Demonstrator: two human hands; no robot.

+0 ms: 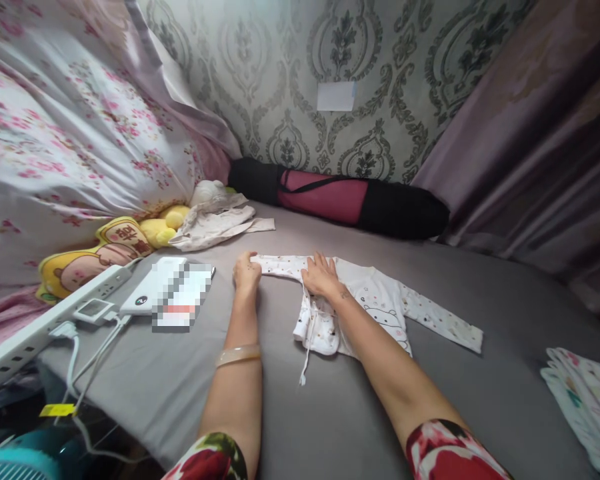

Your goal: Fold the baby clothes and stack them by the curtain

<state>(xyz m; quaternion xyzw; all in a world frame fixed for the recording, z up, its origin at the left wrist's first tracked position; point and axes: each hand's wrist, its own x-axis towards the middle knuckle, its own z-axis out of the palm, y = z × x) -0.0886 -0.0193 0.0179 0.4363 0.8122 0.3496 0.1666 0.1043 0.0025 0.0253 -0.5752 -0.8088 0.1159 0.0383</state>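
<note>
A small white baby shirt (pixel 350 273) with a cartoon animal print lies spread on the grey sheet, its patterned sleeves stretched out to both sides. My left hand (pixel 247 270) is closed on the cuff of the left-hand sleeve. Near the shoulder end of that sleeve, my right hand (pixel 321 275) lies flat on the cloth with its fingers out. Below my right hand, a patterned part of the shirt (pixel 325 333) is folded over, and a white tie string hangs from it onto the sheet. My right forearm covers part of the print.
A white power strip (pixel 55 327) with plugged cables runs along the left edge. Beside it lie a white power bank (pixel 153 287) and a blurred-out object. Plush toys (pixel 95 260) and crumpled pale cloth (pixel 220 223) sit behind. A black-and-red long bag (pixel 325 197) lines the wall; folded clothes (pixel 585 400) lie right.
</note>
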